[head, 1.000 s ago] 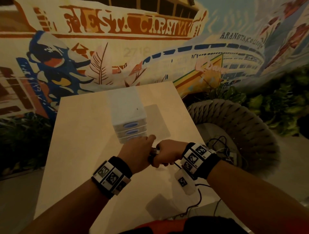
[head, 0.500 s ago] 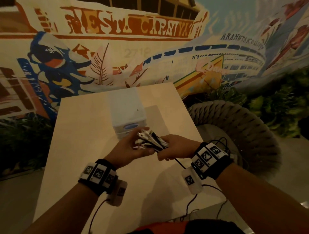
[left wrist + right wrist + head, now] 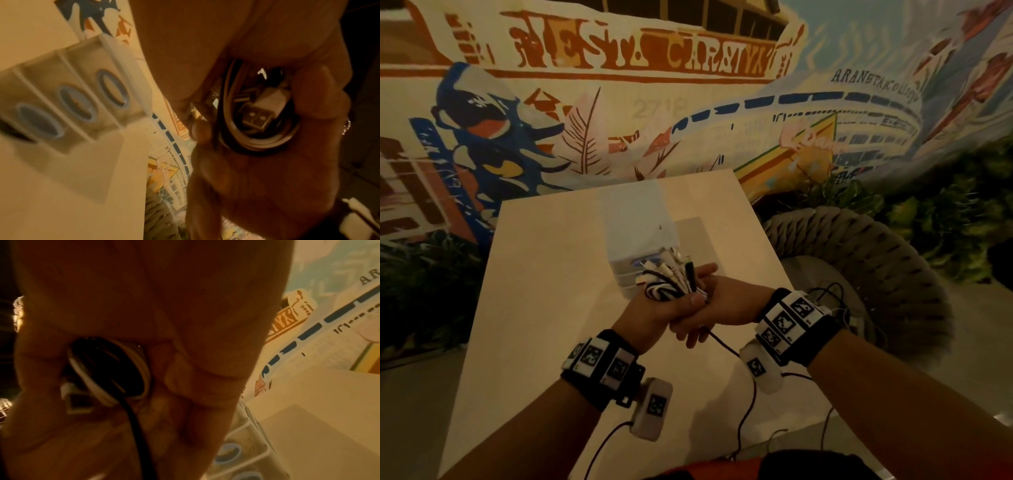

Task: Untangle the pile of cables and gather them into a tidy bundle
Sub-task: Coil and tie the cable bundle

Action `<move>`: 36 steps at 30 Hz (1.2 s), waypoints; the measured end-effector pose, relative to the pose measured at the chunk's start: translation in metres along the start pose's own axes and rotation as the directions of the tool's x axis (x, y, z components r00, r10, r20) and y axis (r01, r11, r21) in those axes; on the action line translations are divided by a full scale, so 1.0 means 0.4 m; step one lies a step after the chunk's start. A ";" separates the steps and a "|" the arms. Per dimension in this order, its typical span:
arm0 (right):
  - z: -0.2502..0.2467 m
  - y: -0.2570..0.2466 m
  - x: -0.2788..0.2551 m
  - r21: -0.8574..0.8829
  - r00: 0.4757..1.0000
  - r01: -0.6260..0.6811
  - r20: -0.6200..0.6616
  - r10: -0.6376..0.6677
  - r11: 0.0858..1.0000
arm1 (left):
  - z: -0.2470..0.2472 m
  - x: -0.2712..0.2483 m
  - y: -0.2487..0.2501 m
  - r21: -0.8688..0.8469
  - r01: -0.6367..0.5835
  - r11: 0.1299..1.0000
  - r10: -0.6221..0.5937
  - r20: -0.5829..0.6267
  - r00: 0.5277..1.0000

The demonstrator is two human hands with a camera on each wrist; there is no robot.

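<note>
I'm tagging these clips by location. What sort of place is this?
Probably a decorated lounge or café corner, not a workshop: a painted mural fills the wall, a woven rope chair sits beside a plain table, and leafy plants line the wall.

Head cam overhead; wrist cams close-up.

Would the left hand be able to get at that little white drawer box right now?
Probably not yet. The drawer box sits close behind with nothing between, but the left hand grips the cable bundle together with the right hand, so it isn't free.
</note>
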State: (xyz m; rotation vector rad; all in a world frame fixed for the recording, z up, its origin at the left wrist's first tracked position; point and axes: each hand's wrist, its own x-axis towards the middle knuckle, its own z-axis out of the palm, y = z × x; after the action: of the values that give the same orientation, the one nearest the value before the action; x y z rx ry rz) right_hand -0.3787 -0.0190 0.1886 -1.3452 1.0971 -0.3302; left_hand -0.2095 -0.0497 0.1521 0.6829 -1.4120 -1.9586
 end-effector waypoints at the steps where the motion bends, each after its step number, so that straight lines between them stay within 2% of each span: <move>1: -0.001 0.005 0.004 0.009 0.999 -0.039 -0.006 0.039 0.999 | -0.006 0.004 0.008 0.016 -0.018 1.000 0.019 -0.025 1.000; 3: -0.005 0.023 0.005 -0.001 0.993 -0.114 0.017 0.114 0.993 | -0.023 0.011 0.030 0.035 -0.077 0.996 0.079 -0.061 0.995; 6: -0.011 0.080 -0.003 -0.220 0.986 -0.166 -0.009 0.168 0.961 | -0.069 0.022 0.073 0.065 -0.169 0.983 0.177 -0.134 0.975; 7: -0.012 0.101 -0.004 -0.224 0.985 -0.170 -0.038 0.165 0.960 | -0.088 0.027 0.085 0.096 -0.187 0.978 0.199 -0.148 0.969; 8: -0.013 0.116 -0.005 -0.155 0.985 -0.167 -0.067 0.158 0.974 | -0.105 0.029 0.098 0.152 -0.192 0.970 0.215 -0.149 0.965; 10: -0.022 0.132 -0.005 0.103 0.985 -0.115 -0.114 0.126 0.988 | -0.126 0.026 0.111 0.341 -0.175 0.923 0.223 -0.107 0.969; 12: -0.035 0.123 -0.003 0.250 0.982 -0.080 -0.145 0.119 0.965 | -0.118 0.015 0.117 0.560 -0.130 0.818 0.183 -0.040 0.982; 15: -0.047 0.100 -0.002 0.292 0.980 -0.122 -0.118 0.162 0.949 | -0.091 0.011 0.116 0.752 -0.058 0.656 0.050 0.034 0.998; 18: -0.045 0.078 0.002 0.312 0.968 -0.184 -0.109 0.227 0.932 | -0.073 0.018 0.122 0.891 -0.096 0.443 0.040 0.088 0.995; 20: -0.044 0.069 0.008 0.359 0.961 -0.199 -0.109 0.252 0.912 | -0.070 0.027 0.129 0.937 -0.114 0.331 0.029 0.111 0.993; 23: -0.045 0.055 0.017 0.389 0.961 -0.194 -0.111 0.255 0.901 | -0.072 0.039 0.114 0.981 -0.123 0.152 -0.054 0.133 0.990; 27: -0.058 0.040 0.028 0.291 0.956 -0.250 -0.076 0.283 0.923 | -0.053 0.047 0.098 0.988 -0.141 -0.069 -0.124 0.132 0.983; 29: -0.063 0.029 0.033 0.176 0.962 -0.266 -0.019 0.274 0.948 | -0.045 0.044 0.085 0.984 -0.123 -0.131 -0.149 0.103 0.984; 31: -0.067 0.018 0.036 0.099 0.957 -0.291 0.047 0.288 0.952 | -0.041 0.042 0.073 0.984 -0.095 -0.150 -0.169 0.070 0.983; 34: -0.080 0.003 0.031 0.094 0.940 -0.331 0.116 0.320 0.939 | -0.035 0.042 0.071 0.979 -0.080 -0.186 -0.187 0.045 0.981; 36: -0.083 -0.002 0.030 0.060 0.936 -0.331 0.151 0.319 0.942 | -0.020 0.036 0.084 0.968 -0.117 -0.223 -0.196 0.073 0.978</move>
State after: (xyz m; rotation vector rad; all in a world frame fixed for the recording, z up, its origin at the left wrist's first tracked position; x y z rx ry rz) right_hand -0.3985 -0.0484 0.1891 -1.0715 1.1529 -0.0362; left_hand -0.2072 -0.0731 0.1812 1.1493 -3.1035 -0.2478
